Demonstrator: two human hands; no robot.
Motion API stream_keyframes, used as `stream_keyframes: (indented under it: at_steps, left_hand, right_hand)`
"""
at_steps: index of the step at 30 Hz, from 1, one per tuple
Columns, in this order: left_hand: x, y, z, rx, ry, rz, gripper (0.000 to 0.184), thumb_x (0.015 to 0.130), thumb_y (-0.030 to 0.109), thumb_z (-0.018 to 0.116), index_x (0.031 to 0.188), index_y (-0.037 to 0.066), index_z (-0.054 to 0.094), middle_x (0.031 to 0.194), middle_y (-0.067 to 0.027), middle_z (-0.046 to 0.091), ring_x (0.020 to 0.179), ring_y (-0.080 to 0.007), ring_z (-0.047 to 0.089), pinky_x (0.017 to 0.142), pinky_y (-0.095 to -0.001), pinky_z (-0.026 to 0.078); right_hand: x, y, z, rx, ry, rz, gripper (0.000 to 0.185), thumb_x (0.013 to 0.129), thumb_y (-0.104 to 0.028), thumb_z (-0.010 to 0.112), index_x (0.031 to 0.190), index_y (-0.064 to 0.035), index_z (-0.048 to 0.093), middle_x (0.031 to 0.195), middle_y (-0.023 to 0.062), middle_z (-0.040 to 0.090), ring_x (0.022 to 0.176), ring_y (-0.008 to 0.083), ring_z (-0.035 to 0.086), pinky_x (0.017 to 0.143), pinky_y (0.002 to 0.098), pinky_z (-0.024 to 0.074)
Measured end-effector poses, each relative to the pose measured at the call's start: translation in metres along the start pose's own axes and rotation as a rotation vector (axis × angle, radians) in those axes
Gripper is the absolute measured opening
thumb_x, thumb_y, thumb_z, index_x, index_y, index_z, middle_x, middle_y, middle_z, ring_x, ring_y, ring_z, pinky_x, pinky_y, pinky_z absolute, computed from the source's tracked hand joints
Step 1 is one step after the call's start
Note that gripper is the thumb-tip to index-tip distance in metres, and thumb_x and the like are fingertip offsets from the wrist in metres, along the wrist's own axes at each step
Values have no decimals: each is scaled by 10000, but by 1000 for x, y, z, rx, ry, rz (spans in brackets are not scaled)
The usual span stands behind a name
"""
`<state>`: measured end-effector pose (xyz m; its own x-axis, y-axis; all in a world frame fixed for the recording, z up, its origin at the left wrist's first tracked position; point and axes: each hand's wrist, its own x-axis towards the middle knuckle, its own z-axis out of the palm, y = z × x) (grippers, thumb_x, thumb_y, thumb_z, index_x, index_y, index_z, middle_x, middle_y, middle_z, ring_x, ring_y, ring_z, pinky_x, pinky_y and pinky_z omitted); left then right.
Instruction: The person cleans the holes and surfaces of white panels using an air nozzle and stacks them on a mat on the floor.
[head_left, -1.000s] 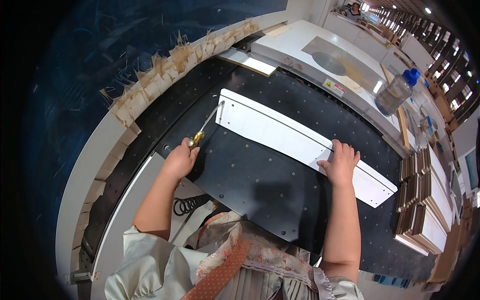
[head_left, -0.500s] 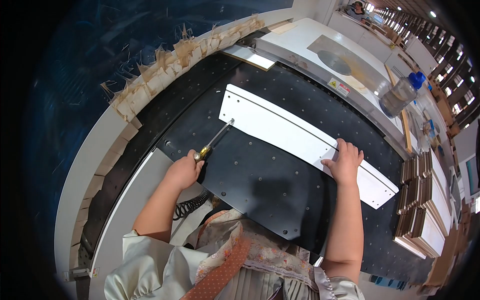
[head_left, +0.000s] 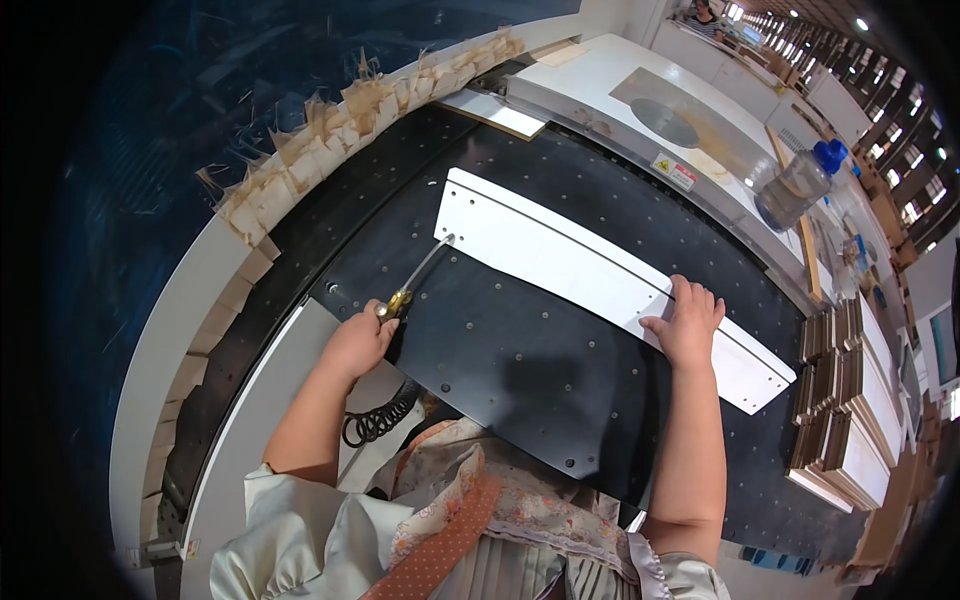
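Note:
A long white panel (head_left: 560, 262) with a groove and small holes near both ends lies slanted across the black work surface (head_left: 470, 350). My left hand (head_left: 358, 343) is closed round a brass-coloured air gun (head_left: 400, 298). Its thin metal nozzle reaches the panel's left end, with the tip at the lower holes. My right hand (head_left: 688, 325) grips the panel right of its middle, thumb on the face and fingers over the far edge.
Stacked panels (head_left: 845, 440) stand at the right. Beyond the black surface are a white machine bed (head_left: 600, 75) and a bottle with a blue cap (head_left: 795, 190). A coiled black hose (head_left: 375, 422) hangs near my waist. A person (head_left: 704, 18) is far back.
The nozzle tip has moved from the upper holes at the panel's left end down to the lower ones, then slightly left. The panel's left end shifted slightly in view; my right hand keeps its hold.

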<state>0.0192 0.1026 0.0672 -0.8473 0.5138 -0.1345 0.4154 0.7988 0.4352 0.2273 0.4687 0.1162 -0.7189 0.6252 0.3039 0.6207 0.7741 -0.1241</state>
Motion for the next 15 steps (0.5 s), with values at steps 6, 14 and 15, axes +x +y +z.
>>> stream_keyframes:
  at_steps: [6, 14, 15]
  left_hand:
    - [6, -2, -5, 39, -6, -36, 391, 913, 309, 474, 1103, -31, 440, 851, -260, 612, 844, -433, 579, 743, -480, 458]
    - [9, -4, -7, 25, -12, -38, 463, 913, 321, 474, 1165, -64, 430, 919, -274, 608, 889, -426, 577, 775, -458, 463]
    - [8, -3, -7, 30, -6, -33, 466, 912, 324, 476, 1165, -65, 431, 923, -275, 607, 895, -425, 576, 782, -456, 462]
  right_hand:
    - [0, 1, 1, 0, 5, -9, 726, 518, -211, 843, 1159, -115, 516, 1046, 57, 552, 1066, 268, 480, 1029, 540, 246]
    - [-1, -2, -1, -2, 3, -1, 723, 529, -196, 838, 1169, -120, 511, 1046, 46, 546, 1071, 253, 474, 1043, 538, 228]
    - [0, -2, -1, -2, 0, 0, 721, 530, -197, 838, 1168, -120, 511, 1041, 46, 547, 1070, 253, 475, 1044, 538, 227]
